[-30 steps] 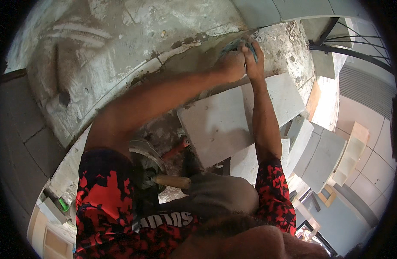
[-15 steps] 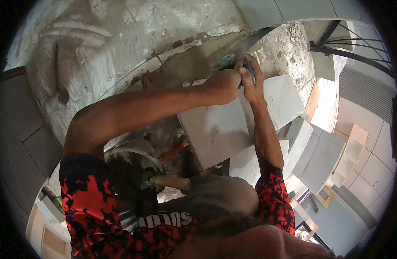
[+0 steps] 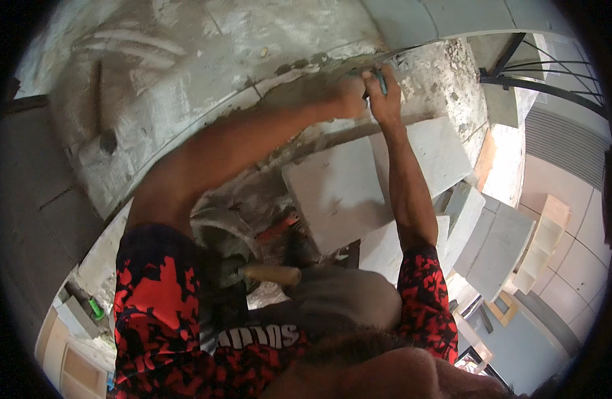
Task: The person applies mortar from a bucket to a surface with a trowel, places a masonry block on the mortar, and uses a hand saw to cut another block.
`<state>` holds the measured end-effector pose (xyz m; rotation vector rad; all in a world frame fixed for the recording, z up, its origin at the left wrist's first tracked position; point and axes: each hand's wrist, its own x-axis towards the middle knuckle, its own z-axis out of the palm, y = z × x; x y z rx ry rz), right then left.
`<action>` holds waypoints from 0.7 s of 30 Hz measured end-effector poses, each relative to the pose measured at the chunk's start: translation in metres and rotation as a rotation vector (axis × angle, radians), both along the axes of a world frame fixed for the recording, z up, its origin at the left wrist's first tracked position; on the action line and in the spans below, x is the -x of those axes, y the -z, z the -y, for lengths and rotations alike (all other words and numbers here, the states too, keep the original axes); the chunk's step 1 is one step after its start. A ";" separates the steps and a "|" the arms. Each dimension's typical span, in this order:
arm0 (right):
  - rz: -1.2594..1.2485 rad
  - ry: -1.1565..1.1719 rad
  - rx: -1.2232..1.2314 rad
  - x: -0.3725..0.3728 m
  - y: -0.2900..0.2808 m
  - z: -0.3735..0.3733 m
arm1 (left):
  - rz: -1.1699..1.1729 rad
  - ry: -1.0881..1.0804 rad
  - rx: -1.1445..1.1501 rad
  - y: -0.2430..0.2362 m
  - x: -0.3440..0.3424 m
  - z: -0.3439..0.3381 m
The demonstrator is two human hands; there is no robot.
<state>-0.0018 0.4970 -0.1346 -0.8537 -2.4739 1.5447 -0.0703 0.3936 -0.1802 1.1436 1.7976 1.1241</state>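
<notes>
A: Entry one, the hands?

B: Right hand [image 3: 385, 100]: fingers curled, pinching a blue-green tool [image 3: 383, 82], mostly covered by the fingers. Left hand [image 3: 350, 97]: drawn up just beside it, blurred; whether it also clasps the tool, cannot tell.

A: Location of the tool?

B: Upper middle of the view, toward the right end of a grey coated strip [image 3: 299, 90]. Its contact with the surface: hidden.

A: Condition of the work?

B: Strip: coated left of the hands, fairly even, damp-looking; far border ragged, with dark patches. Rough surface [image 3: 464, 93], right of the hands: pitted, apparently uncoated. Judged partway done; border and right side seem to be what is left.

A: Edges and room for moving?

B: White block [image 3: 339, 193], one, near side of the strip; second white slab [image 3: 431, 153], beside it, right forearm passing above both. These corners limit a low elbow. Black metal frame [image 3: 542, 83], far right, well apart from the hands. Most room for a sweep: leftward along the strip. Bucket [image 3: 231, 225], one, below the left arm; wooden handle [image 3: 272, 274] jutting from it toward the knee [image 3: 349, 302]. Orange-red tool [image 3: 277, 227], between bucket and block.
</notes>
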 end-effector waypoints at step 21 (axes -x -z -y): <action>-0.191 -0.151 -0.280 -0.040 0.027 -0.029 | -0.317 -0.207 -0.175 0.010 -0.043 -0.009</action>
